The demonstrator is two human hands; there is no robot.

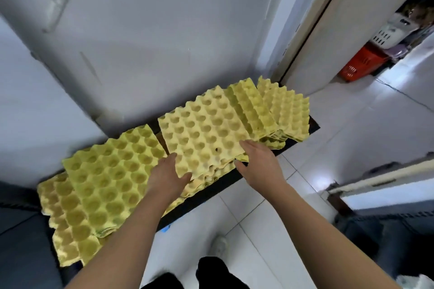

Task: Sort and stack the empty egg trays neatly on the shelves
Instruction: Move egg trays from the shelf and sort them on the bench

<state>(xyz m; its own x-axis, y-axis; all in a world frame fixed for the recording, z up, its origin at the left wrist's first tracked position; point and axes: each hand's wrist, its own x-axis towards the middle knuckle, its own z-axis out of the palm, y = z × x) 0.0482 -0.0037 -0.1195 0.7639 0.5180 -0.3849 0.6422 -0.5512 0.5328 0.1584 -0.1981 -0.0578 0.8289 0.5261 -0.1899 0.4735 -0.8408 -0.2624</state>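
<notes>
Yellow egg trays lie along a black shelf (237, 178) against the wall. The middle stack (202, 134) has my left hand (168, 175) on its near left corner, thumb on top and fingers along the edge. My right hand (257, 159) holds its near right corner, thumb under the edge. To the left lies a larger stack (112, 171), with more trays (63, 223) skewed beneath it. On the right a tilted tray (251, 108) leans on another stack (288, 115).
A white wall rises behind the shelf. White floor tiles (340, 129) spread to the right, with a red basket (361, 63) and a white crate (387, 35) beyond a doorway. My dark shoes (211, 272) show below. A low white ledge (385, 178) runs at right.
</notes>
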